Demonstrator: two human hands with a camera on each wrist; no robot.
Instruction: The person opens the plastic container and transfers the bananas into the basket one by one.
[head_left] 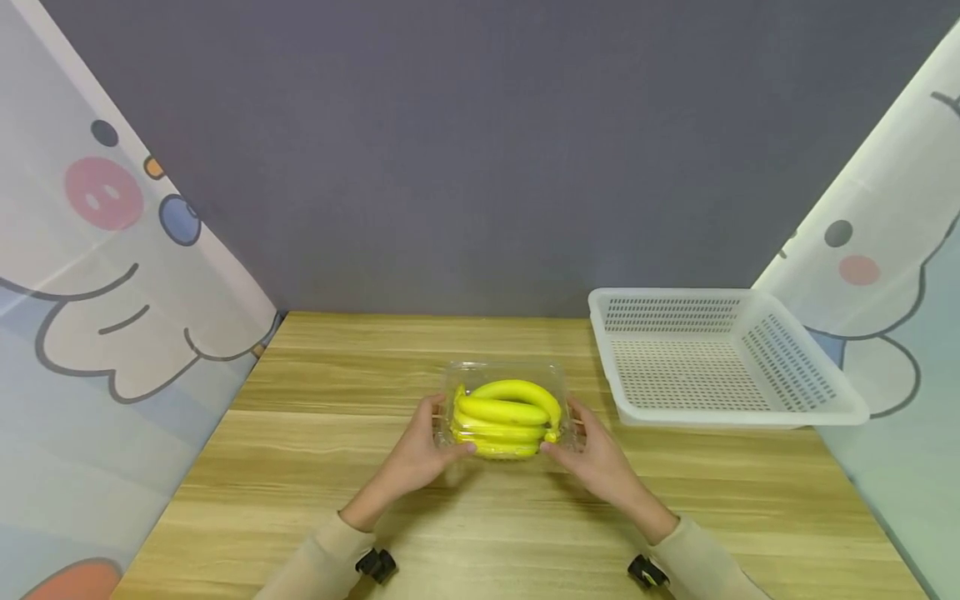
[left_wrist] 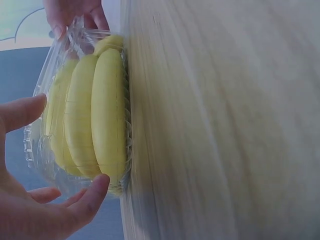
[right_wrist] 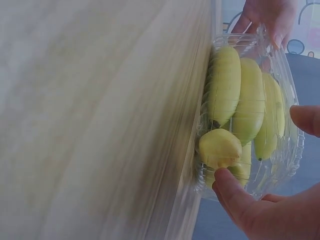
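A clear plastic clamshell box (head_left: 468,372) with yellow bananas (head_left: 504,411) inside is held near the middle of the wooden table. My left hand (head_left: 417,454) grips its left end, the thumb at the near corner and the fingers along the side. At the opposite end my right hand (head_left: 600,463) grips it the same way. Both wrist views show the thumb and fingers spread around the box ends, fingertips at the clear walls. Through the plastic, the bananas lie side by side, one tip (right_wrist: 220,148) facing the right hand.
To the right, a white perforated plastic basket (head_left: 622,400) stands on the table (head_left: 315,375). A grey panel (head_left: 450,167) rises behind the table's back edge. Cartoon-printed sheets (head_left: 150,333) hang at both sides.
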